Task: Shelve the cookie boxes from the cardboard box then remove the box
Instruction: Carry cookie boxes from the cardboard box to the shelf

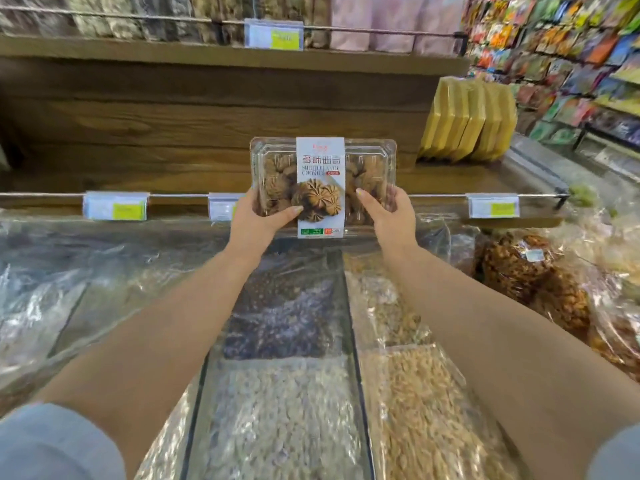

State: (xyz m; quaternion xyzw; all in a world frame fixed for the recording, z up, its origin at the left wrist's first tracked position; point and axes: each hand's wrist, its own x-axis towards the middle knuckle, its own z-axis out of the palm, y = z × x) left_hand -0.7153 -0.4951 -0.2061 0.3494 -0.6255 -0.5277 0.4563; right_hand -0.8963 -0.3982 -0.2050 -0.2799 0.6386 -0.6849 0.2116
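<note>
Cookie box (320, 168) is gripped at its lower corners by the left hand (258, 216) and right hand (389, 211), upright in front of the shelf's rail (180, 195). Bagged snacks (284, 393) lie under the arms. The rail carries price tags (116, 206). Behind it, yellow packs (467, 123) stand at the right of the wooden shelf (173, 174).

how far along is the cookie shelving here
Looks early. Done: no cookie boxes show on the wooden shelf yet, only yellow packs at its right end. In hand: the left hand and right hand hold one clear cookie box upright before the shelf. Left: set it down, shelve any others, remove the cardboard box, which is out of view.
</note>
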